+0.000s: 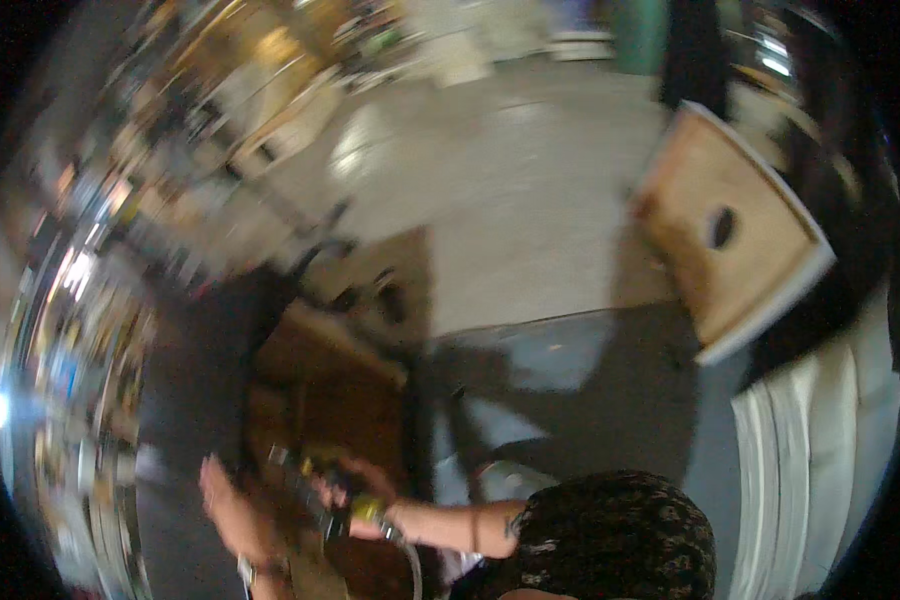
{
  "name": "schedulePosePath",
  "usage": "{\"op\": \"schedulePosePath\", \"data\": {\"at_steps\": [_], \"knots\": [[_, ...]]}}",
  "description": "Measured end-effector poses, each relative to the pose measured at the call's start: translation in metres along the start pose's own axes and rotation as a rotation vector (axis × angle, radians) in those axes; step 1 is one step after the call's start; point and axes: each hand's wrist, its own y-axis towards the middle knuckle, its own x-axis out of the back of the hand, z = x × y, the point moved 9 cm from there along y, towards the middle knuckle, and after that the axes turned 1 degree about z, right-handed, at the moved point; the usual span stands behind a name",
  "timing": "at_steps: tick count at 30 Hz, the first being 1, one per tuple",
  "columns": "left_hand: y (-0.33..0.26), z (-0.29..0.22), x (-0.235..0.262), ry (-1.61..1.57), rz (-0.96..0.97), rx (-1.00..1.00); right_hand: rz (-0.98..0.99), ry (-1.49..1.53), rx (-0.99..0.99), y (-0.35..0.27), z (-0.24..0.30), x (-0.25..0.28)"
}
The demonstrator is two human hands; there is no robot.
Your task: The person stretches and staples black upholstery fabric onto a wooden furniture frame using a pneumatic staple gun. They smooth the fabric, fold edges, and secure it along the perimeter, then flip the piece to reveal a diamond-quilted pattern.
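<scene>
The right hand (370, 481) grips a black-and-yellow handheld tool (317, 468); a careless swing could strike the open left hand (237, 517), left of it.

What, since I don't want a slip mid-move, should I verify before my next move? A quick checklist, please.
1. Tool in the right hand: ok, it is gripped there.
2. Left hand apart from the tool: ok, a gap shows between them.
3. Pale hose joined to the tool: cannot tell; it runs by the right wrist, but the joint is unclear.
4. Tool's metallic end touching nothing: cannot tell, too blurred.
5. View sharp enough for fine work: not ok, much is smeared.
</scene>
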Motion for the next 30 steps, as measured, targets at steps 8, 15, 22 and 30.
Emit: {"op": "schedulePosePath", "data": {"at_steps": [8, 15, 22, 30], "knots": [[0.005, -0.009, -0.004, 0.186, 0.206, 0.225, 0.021, -0.225, -0.149, 0.023, -0.018, -0.004], [0.006, -0.02, -0.002, 0.216, 0.238, 0.243, -0.029, -0.099, -0.135, 0.022, -0.024, -0.018], [0.002, -0.017, -0.01, 0.191, 0.226, 0.244, -0.152, -0.269, 0.034, 0.032, 0.0, -0.008], [-0.021, -0.043, 0.019, 0.138, -0.045, 0.154, -0.823, -1.074, 0.467, -0.153, 0.197, 0.011]]}}
